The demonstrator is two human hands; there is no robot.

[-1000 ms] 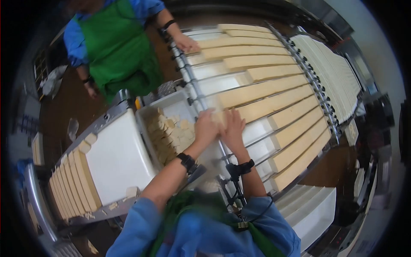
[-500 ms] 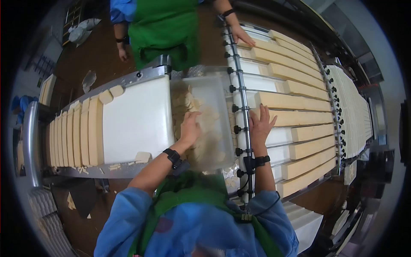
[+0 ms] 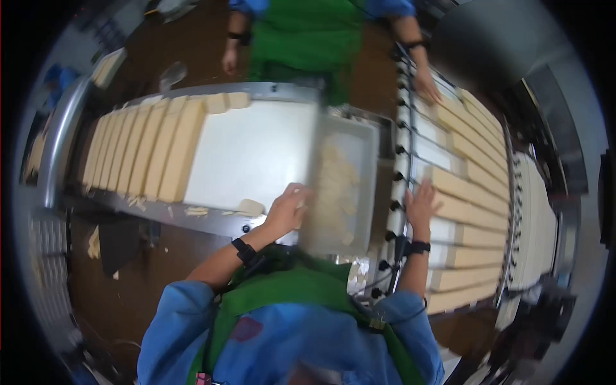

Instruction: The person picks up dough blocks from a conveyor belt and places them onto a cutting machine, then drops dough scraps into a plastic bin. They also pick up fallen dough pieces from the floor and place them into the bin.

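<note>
Head view: long pale bars (image 3: 478, 231) lie side by side in the rod-divided lanes, on the wearer's right, their near ends uneven. Right hand (image 3: 419, 206) at the near ends of the middle bars, fingers spread, gripping nothing visible; firm contact hard to tell. Left hand (image 3: 287, 210) between the white worktop (image 3: 250, 151) and the plastic tray (image 3: 367, 199), fingers part curled; blur hides whether anything is in them.

Handling, as judged: bars look soft-edged, so broad, light finger contact should suit them better than a pinch. Pressure best kept in line with the lane, clear of the thin rods and black knobs (image 3: 399, 176). Left fingers would do well to clear the tray wall.

Pose: left forearm slants up and inward from lower left, elbow out, wrist fairly straight. Right forearm runs nearly straight up the view, its wristband (image 3: 420, 246) close to the knobbed rail.

Outward: loose pale pieces (image 3: 337, 186) in the tray. More bars (image 3: 181, 147) packed on the worktop's far left side, a rounded chunk (image 3: 251, 207) at its near edge. Across, a co-worker in a green apron (image 3: 305, 38), one hand (image 3: 427, 86) by the upper lanes.
</note>
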